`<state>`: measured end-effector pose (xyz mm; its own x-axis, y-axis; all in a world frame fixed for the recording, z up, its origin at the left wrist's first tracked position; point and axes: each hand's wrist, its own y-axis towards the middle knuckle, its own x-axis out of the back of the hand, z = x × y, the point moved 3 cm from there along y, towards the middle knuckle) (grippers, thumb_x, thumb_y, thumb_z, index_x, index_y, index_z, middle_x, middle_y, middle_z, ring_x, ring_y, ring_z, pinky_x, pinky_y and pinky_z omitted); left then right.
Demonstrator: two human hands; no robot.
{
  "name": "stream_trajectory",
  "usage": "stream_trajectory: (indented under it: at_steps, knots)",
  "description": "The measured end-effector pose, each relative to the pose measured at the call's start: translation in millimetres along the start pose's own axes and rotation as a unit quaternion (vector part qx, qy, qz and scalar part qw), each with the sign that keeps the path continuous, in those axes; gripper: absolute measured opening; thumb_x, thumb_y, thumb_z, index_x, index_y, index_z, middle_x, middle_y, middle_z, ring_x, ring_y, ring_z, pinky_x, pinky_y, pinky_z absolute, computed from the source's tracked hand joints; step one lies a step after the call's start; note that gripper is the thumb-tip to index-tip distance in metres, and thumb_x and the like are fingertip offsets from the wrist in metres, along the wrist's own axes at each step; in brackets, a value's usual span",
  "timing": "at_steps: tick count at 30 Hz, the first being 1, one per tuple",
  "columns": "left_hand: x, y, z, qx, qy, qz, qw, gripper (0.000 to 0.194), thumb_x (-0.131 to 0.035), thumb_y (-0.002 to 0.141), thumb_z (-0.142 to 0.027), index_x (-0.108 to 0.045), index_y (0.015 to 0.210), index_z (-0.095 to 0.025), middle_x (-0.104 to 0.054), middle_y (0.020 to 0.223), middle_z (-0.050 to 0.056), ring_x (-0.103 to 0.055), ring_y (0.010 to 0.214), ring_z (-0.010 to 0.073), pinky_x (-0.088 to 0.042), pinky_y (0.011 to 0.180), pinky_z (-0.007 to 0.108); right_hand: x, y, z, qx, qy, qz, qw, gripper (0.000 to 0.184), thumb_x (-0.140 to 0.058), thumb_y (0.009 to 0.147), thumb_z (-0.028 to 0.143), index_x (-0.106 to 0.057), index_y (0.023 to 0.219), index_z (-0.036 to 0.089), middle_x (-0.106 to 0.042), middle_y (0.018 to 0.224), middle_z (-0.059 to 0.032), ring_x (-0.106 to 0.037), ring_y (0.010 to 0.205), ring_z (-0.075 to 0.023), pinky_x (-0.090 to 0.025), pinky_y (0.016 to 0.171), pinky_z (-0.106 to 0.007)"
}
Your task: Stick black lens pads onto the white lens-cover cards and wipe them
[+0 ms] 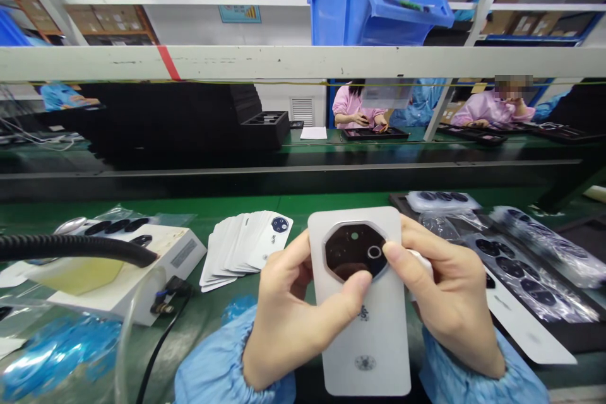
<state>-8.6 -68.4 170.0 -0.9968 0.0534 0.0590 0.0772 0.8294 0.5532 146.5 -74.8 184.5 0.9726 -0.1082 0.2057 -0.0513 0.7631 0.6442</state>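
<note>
Both hands hold up a silver-white phone back cover (341,341) with a dark octagonal camera lens plate (345,249) near its top. My left hand (298,315) grips the left edge, its thumb pressed on the lower part of the lens plate. On the right edge, my right hand (449,290) has its thumb at the plate's right side. Something small and white (419,262) shows between the right fingers, too hidden to name. The fingers behind the cover are out of sight. A fanned stack of similar white back covers (231,249) lies to the left.
At left stands a white boxy device (165,265) with a black corrugated hose (80,247). Crumpled blue film (66,353) lies before it. Bagged dark lens parts (530,271) and another white cover (530,322) sit at right. Co-workers in pink (348,104) work beyond the rail (284,64).
</note>
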Motion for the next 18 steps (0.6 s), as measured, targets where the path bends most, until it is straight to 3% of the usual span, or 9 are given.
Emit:
stream_trajectory:
  at_steps: [8,18]
  knots:
    - [0.7,0.3,-2.8,-0.018,0.069,-0.013,0.997,0.007,-0.065,0.083,-0.014,-0.064,0.084,-0.021,-0.067,0.067,-0.008,-0.059,0.053,0.005,-0.041,0.042,0.008,-0.4,0.4,-2.6,-0.015,0.003,0.02,1.0,0.028,-0.054,0.094,0.023,-0.056,0.066,0.019,-0.046,0.066,0.0011,-0.046,0.061,-0.0113,-0.043,0.062,-0.023]
    - [1.7,-0.9,-5.4,-0.034,0.089,-0.006,0.995,0.014,-0.052,0.093,-0.017,-0.06,0.082,-0.021,-0.06,0.061,-0.008,-0.053,0.049,0.0038,-0.041,0.046,0.008,0.0,1.7,-2.6,-0.018,0.013,0.027,0.999,0.028,-0.054,0.093,0.023,-0.057,0.066,0.019,-0.046,0.065,0.001,-0.047,0.061,-0.0117,-0.043,0.062,-0.023]
